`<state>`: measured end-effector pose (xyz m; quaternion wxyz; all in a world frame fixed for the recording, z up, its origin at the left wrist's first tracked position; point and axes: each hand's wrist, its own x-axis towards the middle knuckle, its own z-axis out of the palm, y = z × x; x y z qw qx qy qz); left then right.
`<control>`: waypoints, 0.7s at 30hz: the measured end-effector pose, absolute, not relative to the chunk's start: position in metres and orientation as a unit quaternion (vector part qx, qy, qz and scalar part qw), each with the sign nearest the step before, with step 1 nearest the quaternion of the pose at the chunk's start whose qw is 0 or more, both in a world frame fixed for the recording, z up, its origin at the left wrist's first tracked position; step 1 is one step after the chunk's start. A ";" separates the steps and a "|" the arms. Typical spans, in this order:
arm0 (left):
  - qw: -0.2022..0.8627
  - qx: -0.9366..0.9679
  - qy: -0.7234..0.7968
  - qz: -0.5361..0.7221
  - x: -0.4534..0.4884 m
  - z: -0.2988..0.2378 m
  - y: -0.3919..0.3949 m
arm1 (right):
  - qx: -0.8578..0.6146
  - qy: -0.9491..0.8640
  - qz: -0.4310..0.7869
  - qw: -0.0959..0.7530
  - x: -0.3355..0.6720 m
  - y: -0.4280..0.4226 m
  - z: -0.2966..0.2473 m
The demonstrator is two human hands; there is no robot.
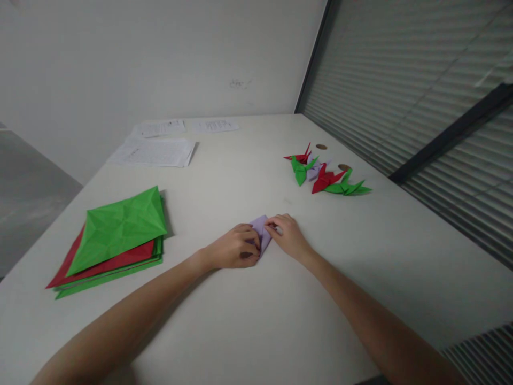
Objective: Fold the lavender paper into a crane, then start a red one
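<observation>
A small piece of folded lilac origami paper lies on the white table between my hands. My left hand has its fingers curled over the paper's left side and hides part of it. At the upper right edge of the paper, my right hand pinches with thumb and forefinger. The fold lines under my left fingers cannot be made out.
On the left is a stack of creased green and red paper sheets. Several folded paper cranes, red, green and lilac, stand at the right near two round holes. Printed pages lie at the far left. Blinds border the right side.
</observation>
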<state>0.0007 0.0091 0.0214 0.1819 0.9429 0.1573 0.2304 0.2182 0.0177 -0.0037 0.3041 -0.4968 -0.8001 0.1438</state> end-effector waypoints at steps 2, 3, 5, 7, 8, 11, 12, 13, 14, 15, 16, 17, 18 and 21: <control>0.197 0.937 0.167 0.235 0.003 0.020 0.009 | -0.504 -0.798 0.140 0.300 0.217 0.018 -0.003; 0.201 0.934 0.177 0.237 0.004 0.019 0.008 | -0.508 -0.797 0.139 0.297 0.217 0.018 -0.003; 0.198 0.930 0.204 0.234 0.006 0.017 0.006 | -0.512 -0.797 0.135 0.292 0.216 0.018 -0.002; 0.184 0.930 0.228 0.221 0.008 0.017 0.004 | -0.514 -0.797 0.133 0.288 0.216 0.017 -0.002; 0.176 0.932 0.232 0.215 0.008 0.017 0.003 | -0.515 -0.796 0.133 0.288 0.216 0.017 -0.002; 0.165 0.938 0.223 0.209 0.007 0.017 0.002 | -0.518 -0.795 0.135 0.287 0.216 0.017 -0.001; 0.167 0.938 0.215 0.214 0.007 0.018 0.002 | -0.518 -0.794 0.135 0.287 0.216 0.017 -0.001; 0.171 0.938 0.206 0.221 0.006 0.018 0.002 | -0.517 -0.795 0.135 0.286 0.216 0.017 -0.001; 0.176 0.936 0.199 0.231 0.006 0.018 0.003 | -0.516 -0.796 0.134 0.286 0.216 0.017 -0.001; 0.181 0.933 0.195 0.242 0.006 0.017 0.002 | -0.515 -0.797 0.133 0.286 0.216 0.017 -0.002; 0.182 0.931 0.193 0.251 0.006 0.017 0.002 | -0.514 -0.799 0.132 0.285 0.216 0.017 -0.002; 0.180 0.929 0.194 0.259 0.006 0.017 0.002 | -0.512 -0.800 0.130 0.284 0.216 0.017 -0.002; 0.174 0.928 0.199 0.265 0.006 0.017 0.001 | -0.510 -0.803 0.127 0.282 0.216 0.016 -0.002; 0.143 0.931 0.212 0.263 0.007 0.017 0.000 | -0.508 -0.811 0.113 0.269 0.216 0.016 -0.002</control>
